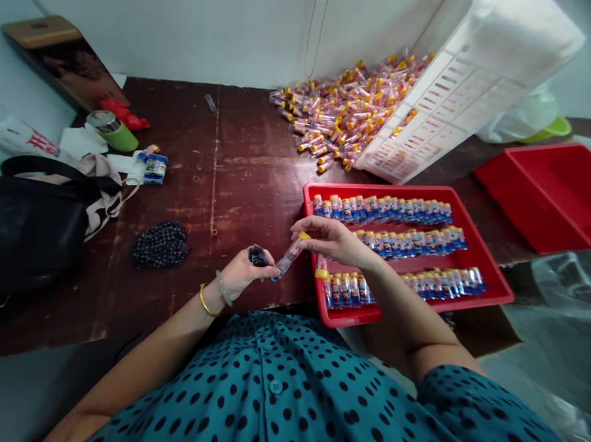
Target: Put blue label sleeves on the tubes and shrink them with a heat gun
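right grip (324,241) pinches tube (289,254) by its yellow cap (303,235); left grip (245,271) pinches dark item (258,256), thumb at tube's lower end, presumably steadying it; red tray (477,249) near, likely for reach.

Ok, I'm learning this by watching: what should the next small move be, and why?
Probably have the right hand ease the yellow-capped tube toward the left hand: its lower end meets the left fingertips, where blue shows, and rows of tubes in the red tray show blue lower ends.

A worn, dark reddish-brown tabletop (248,178) spreads beneath the hands (337,241), reaching a plain pale wall (187,27) beyond them.
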The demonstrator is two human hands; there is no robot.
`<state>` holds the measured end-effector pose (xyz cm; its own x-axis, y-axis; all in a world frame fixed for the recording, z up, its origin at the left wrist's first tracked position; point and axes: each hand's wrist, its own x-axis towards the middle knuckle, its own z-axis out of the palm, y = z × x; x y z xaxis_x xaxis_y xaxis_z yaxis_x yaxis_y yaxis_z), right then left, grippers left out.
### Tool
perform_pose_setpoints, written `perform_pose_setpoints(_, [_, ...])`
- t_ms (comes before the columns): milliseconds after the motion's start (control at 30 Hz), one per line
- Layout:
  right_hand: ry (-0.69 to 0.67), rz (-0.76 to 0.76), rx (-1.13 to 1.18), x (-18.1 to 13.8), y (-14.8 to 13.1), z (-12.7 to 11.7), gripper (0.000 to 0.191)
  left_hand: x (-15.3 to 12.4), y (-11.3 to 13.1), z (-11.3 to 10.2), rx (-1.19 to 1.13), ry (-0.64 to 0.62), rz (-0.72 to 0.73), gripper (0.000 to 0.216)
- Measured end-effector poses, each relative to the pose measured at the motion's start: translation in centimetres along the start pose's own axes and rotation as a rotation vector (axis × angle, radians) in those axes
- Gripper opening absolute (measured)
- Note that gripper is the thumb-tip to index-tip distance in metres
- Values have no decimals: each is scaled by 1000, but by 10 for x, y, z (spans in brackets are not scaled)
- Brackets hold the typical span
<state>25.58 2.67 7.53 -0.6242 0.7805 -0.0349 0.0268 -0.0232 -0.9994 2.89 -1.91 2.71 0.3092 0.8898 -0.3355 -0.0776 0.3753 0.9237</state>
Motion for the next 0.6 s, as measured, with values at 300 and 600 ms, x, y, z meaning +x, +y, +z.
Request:
perform_pose_setpoints(300, [208,-26,-286,-24,1,-3,22,6,-7,37,-214,-39,-60,43])
perform_pose_setpoints(600, [351,1,-263,-59,20,21,35,5,7,60,-333,-107,-140,35])
